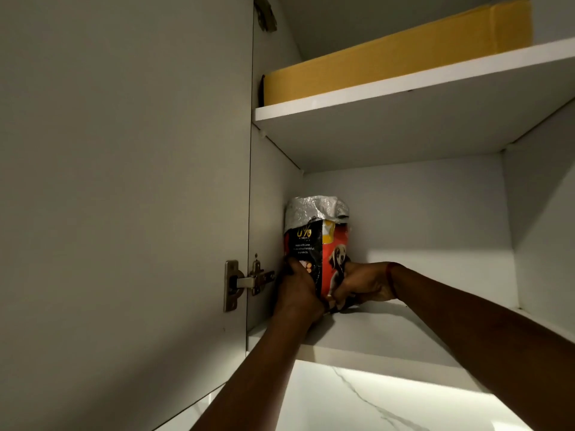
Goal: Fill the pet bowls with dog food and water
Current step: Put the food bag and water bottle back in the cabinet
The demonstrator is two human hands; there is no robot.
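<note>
A red and black dog food bag (317, 241) with a dog's picture and a folded silver top stands upright on the lower shelf (373, 334) of an open wall cupboard, against its left wall. My left hand (297, 290) grips the bag's lower left side. My right hand (361, 283) clasps its lower right corner, a red thread around the wrist. Both arms reach up from below. No bowls are in view.
The open cupboard door (124, 197) stands at the left on a metal hinge (245, 283). A flat cardboard box (398, 57) lies on the upper shelf (404, 88). White marble wall (373, 399) shows under the cupboard.
</note>
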